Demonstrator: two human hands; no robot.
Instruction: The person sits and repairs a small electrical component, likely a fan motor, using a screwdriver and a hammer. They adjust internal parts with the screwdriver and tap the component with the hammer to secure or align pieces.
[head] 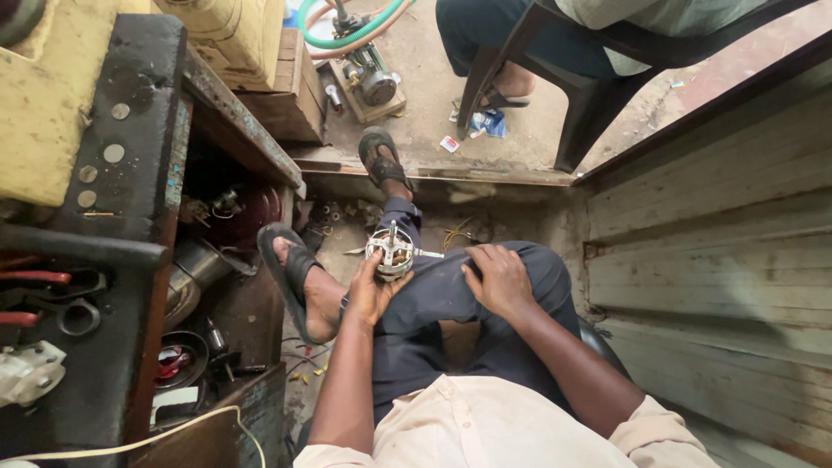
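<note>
Head view: left hand (371, 290) grips motor stator (392, 252).

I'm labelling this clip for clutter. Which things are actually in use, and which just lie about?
In use: small motor, held by left hand; right hand rests on knee.
Lying about: pliers, green hose, pump, plastic chair.

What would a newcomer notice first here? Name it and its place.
The small motor stator, round with copper windings and a shaft, held in the left hand over the person's crossed leg at centre. The right hand rests on the dark trousers beside it. A cluttered workbench fills the left.
</note>
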